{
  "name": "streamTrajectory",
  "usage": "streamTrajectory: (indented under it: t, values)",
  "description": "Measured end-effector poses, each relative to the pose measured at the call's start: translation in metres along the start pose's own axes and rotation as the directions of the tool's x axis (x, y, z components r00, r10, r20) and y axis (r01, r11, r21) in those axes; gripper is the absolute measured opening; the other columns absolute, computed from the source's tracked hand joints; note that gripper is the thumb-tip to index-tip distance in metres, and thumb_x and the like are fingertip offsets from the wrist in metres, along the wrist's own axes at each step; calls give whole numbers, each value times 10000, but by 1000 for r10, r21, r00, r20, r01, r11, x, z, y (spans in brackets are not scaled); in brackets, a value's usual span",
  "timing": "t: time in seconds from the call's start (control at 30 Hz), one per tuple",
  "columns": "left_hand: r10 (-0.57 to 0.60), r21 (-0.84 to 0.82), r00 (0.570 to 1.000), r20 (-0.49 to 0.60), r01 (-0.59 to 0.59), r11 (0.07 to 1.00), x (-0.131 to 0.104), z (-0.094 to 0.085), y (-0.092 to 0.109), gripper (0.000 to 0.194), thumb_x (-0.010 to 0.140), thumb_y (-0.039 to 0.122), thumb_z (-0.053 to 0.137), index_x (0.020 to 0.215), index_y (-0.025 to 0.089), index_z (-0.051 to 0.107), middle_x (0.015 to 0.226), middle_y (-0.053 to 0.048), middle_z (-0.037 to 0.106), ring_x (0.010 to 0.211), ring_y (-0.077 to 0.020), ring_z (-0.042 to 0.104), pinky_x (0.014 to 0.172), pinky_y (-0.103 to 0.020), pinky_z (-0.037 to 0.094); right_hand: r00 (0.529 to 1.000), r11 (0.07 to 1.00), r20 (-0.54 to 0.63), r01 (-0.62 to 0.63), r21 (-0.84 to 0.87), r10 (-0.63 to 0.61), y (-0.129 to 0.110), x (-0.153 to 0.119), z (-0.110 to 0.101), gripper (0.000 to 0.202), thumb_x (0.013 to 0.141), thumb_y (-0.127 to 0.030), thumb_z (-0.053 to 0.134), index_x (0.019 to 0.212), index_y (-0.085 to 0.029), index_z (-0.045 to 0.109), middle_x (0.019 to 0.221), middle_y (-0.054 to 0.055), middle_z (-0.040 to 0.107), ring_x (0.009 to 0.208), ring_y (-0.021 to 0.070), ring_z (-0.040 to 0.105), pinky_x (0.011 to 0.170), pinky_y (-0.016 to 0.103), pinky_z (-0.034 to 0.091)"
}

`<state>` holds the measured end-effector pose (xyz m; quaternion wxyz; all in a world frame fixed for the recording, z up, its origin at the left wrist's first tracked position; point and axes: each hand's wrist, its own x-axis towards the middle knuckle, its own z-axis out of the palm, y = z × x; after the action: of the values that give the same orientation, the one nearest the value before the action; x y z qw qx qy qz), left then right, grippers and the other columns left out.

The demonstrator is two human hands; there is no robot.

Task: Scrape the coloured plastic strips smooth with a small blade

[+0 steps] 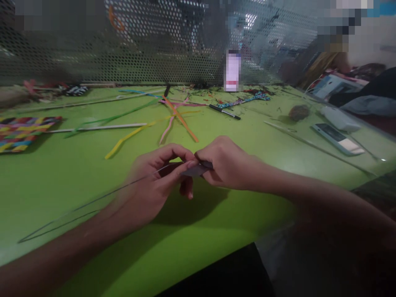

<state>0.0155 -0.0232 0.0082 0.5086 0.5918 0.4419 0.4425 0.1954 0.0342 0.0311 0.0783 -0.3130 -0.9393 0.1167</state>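
Near the middle of the green table, my left hand (157, 181) pinches a small dark grey piece (195, 169) between thumb and fingers. My right hand (227, 165) is closed on the other end of the same piece, its fingertips close to those of my left hand. A thin dark cord (102, 196) runs from my left fingers over the left wrist and loops back at the far left. What the grey piece is made of cannot be made out.
On the green table (93, 169) lie coloured strips (181, 119), a pen (225, 112), a woven colourful piece (24, 133), and a phone-like device (337, 139). A perforated metal panel (173, 45) stands behind, with a lit phone (232, 72) against it.
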Motion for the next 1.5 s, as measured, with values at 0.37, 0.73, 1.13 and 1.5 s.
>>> streamTrajectory:
  t: [0.37,0.73,1.13,1.5]
  values:
    - [13,22,1000,-6,-13,1000,-1,0,0,212,897,392,725,854,192,668,718,-9,714,503,-128,633,543,-258,552,1000,1000,0,10,2,-10,0,0,1,209,820,-160,503,641,-130,607,508,-29,447,502,59,328,550,223,234]
    - [4,-22,1000,11,-4,1000,1,0,-1,156,884,317,742,844,186,667,675,4,698,521,-123,638,549,-245,542,1000,1000,-4,8,20,-8,0,-1,1,201,822,-153,527,635,-131,599,512,-27,464,503,59,338,550,224,234]
    - [-9,-32,1000,18,10,999,4,-2,-4,157,874,319,739,880,192,647,620,17,662,549,-136,642,538,-243,524,999,1000,-28,18,2,-18,1,-1,-1,200,819,-146,536,623,-139,574,520,-33,458,514,64,330,566,231,237]
    - [-3,9,999,32,3,1000,2,-2,1,176,897,353,710,829,201,654,618,18,664,531,-143,635,577,-264,528,999,1000,-27,19,-2,-19,0,-1,-1,196,828,-166,537,660,-131,633,518,-25,473,514,70,342,572,234,247]
